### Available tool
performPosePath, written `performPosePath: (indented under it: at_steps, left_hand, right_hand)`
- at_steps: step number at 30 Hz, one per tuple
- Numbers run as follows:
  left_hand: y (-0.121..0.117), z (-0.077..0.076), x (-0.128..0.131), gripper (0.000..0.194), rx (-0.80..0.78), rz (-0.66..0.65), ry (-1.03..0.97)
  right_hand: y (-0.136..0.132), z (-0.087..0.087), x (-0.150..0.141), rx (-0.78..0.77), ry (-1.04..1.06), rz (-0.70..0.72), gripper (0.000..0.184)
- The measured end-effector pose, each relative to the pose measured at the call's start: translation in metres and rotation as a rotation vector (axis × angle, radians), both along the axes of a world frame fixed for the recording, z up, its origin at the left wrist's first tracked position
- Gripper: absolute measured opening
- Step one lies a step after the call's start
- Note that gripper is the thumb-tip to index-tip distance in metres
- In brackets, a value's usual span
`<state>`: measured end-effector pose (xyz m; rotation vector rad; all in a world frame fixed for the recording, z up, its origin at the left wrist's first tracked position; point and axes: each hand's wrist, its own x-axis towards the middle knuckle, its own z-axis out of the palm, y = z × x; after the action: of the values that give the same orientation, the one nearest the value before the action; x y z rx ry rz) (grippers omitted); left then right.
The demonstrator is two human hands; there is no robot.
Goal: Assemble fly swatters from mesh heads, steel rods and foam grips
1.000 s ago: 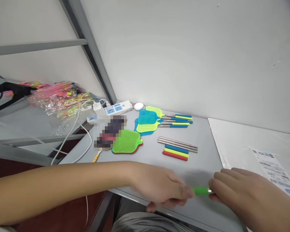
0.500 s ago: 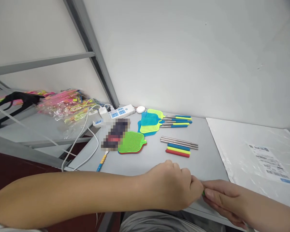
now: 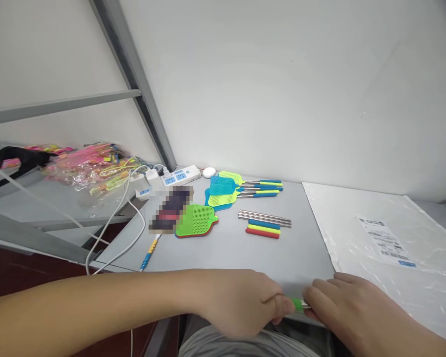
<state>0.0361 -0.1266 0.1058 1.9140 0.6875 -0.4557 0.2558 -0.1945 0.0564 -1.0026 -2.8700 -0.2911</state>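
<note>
Green handle (image 3: 297, 303), more visible than before, tight in left hand (image 3: 243, 303), rod (image 3: 305, 305) in right hand's (image 3: 351, 303) grasp

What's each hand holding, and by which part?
The left hand grips a green handle, leaving its rod-side end exposed; the right hand grips the metal rod just past that end. The rest is hidden.

Over the desk's (image 3: 215, 255) front edge, the left hand (image 3: 245, 302) hides all but one end of a green grip (image 3: 297, 304), the right hand (image 3: 347, 305) most of a metal rod (image 3: 306, 305). Pixelation blurs an object (image 3: 173, 210) near the desk's left edge; the label's (image 3: 386, 240) print is too small to read.
</note>
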Motion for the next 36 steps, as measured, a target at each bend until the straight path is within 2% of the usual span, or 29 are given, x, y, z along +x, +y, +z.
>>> performPosePath:
  at_steps: [3, 5, 6, 8, 9, 10, 12, 14, 15, 16, 19, 21, 24, 26, 31, 36]
  left_hand:
    - [0.001, -0.014, -0.003, 0.037, -0.51, 0.201, 0.037]
    - [0.001, -0.026, -0.011, 0.039, -0.784, 0.268, 0.021]
    - [0.003, -0.031, -0.018, 0.041, -0.883, 0.275, 0.02]
    - [0.008, -0.037, -0.035, 0.044, -0.952, 0.273, 0.04]
    - [0.012, -0.039, -0.043, 0.045, -0.907, 0.302, 0.049]
    - [0.016, -0.039, -0.05, 0.045, -0.788, 0.351, 0.023]
    - [0.022, -0.04, -0.055, 0.044, -0.35, 0.375, -0.082]
    - [0.026, -0.044, -0.047, 0.038, 0.145, 0.308, -0.208]
    - [0.027, -0.049, -0.039, 0.034, 0.369, 0.243, -0.26]
    - [0.029, -0.056, -0.029, 0.03, 0.559, 0.172, -0.3]
    - [0.035, -0.082, 0.002, 0.019, 1.088, -0.066, -0.349]
    - [0.042, -0.099, 0.015, 0.017, 1.308, -0.176, -0.393]
    - [0.051, -0.115, 0.022, 0.019, 1.419, -0.274, -0.433]
    - [0.056, -0.12, 0.021, 0.019, 1.416, -0.266, -0.426]
    - [0.066, -0.129, 0.018, 0.009, 1.278, -0.09, -0.423]
    - [0.075, -0.132, 0.018, 0.009, 1.133, 0.105, -0.487]
  right_hand:
    - [0.001, 0.003, 0.002, 0.088, -0.006, 0.044, 0.022]
    - [0.004, -0.002, 0.019, 0.125, -0.015, 0.063, 0.021]
    - [0.008, -0.007, 0.034, 0.138, -0.017, 0.063, 0.021]
    - [0.017, -0.016, 0.079, 0.2, 0.046, 0.008, 0.018]
    - [0.022, -0.02, 0.104, 0.244, 0.089, -0.081, 0.019]
    - [0.027, -0.024, 0.129, 0.277, 0.11, -0.223, 0.017]
    - [0.036, -0.028, 0.165, 0.284, 0.125, -0.506, 0.017]
    - [0.043, -0.032, 0.174, 0.271, 0.175, -0.666, 0.014]
    - [0.047, -0.034, 0.168, 0.252, 0.193, -0.682, 0.016]
    - [0.051, -0.036, 0.157, 0.209, 0.19, -0.64, 0.017]
    - [0.069, -0.047, 0.117, 0.17, 0.199, -0.44, 0.022]
    - [0.083, -0.055, 0.101, 0.153, 0.224, -0.41, 0.022]
    - [0.104, -0.068, 0.1, 0.124, 0.31, -0.478, 0.022]
    - [0.114, -0.076, 0.108, 0.076, 0.4, -0.572, 0.021]
    - [0.124, -0.09, 0.119, -0.063, 0.69, -0.763, 0.02]
    - [0.124, -0.088, 0.119, -0.151, 0.796, -0.812, 0.021]
